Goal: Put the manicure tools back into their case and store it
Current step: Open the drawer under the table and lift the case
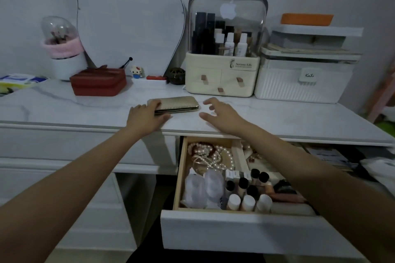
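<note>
Closed gold manicure case (176, 103) flat on the white marble desk (64, 102), just ahead of the hands and between them. Left hand (147, 116) resting on the case's left end, fingers laid over its top, thumb along the near edge; a light hold rather than a firm grip. Right hand (221, 114) just right of the case, not touching it, fingers spread and relaxed above the desk, holding nothing.

Below the right forearm, an open drawer (235, 228) with wooden dividers: pearl necklaces (213, 155) in the far compartment, small bottles (248, 202) with white and black caps nearer, clear plastic pouches (201, 188) to their left.

Beyond the right hand, at the back of the desk, a cream cosmetics organiser (222, 74) with a clear domed lid and small drawers. Further right, white storage boxes (303, 83) stacked, an orange item on top.

Beyond the left hand, a red box (98, 83), and behind it a white brush holder (64, 49) with a clear dome and pink trim. Wavy-edged mirror (128, 17) against the wall between the two.
</note>
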